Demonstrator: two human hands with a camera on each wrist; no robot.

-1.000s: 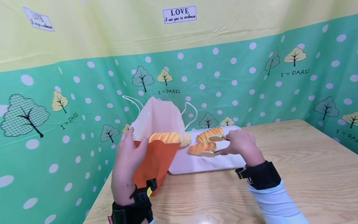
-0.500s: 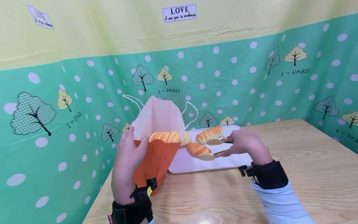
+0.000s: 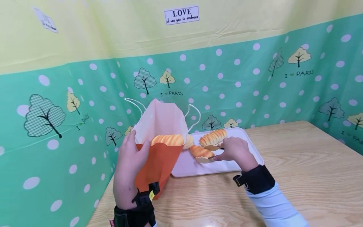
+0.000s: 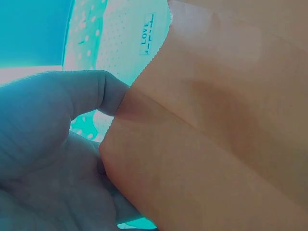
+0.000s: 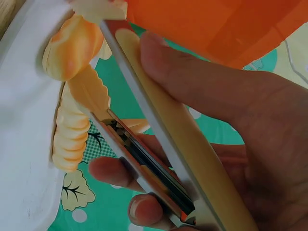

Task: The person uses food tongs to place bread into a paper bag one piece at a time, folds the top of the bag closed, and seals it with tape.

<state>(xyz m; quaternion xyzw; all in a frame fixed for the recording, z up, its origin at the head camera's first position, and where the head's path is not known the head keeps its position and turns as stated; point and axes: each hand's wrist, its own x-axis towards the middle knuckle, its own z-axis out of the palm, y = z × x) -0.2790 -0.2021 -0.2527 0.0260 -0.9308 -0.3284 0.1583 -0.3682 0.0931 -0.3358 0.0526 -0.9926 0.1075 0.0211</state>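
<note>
Orange paper, pale on the inner face, is noted for the bag (image 3: 160,164), which is stood on the wood-grain table (image 3: 215,201) with its mouth tilted toward the head camera. Its side edge is gripped by the left hand (image 3: 131,159); in the left wrist view the thumb tip is partly covered by the serrated rim. A ridged loaf (image 3: 168,140) is seen at the bag's mouth, above the orange front panel. White cord handles (image 3: 199,116) are raised on either side.

A pair of tongs (image 5: 168,110) is gripped by the right hand (image 3: 236,149), with the fingers curled round its arms. The front roll (image 3: 199,151) is lodged between the tong tips over the white tray (image 3: 187,168); whether it is pressed by both tips cannot be told. Just behind it, a ridged roll (image 3: 213,137) is laid on the tray. A pale bun (image 3: 188,142) is partly hidden by the bag. Black straps (image 3: 258,179) are worn on both wrists. A green and yellow printed cloth (image 3: 244,94) is hung behind the table.
</note>
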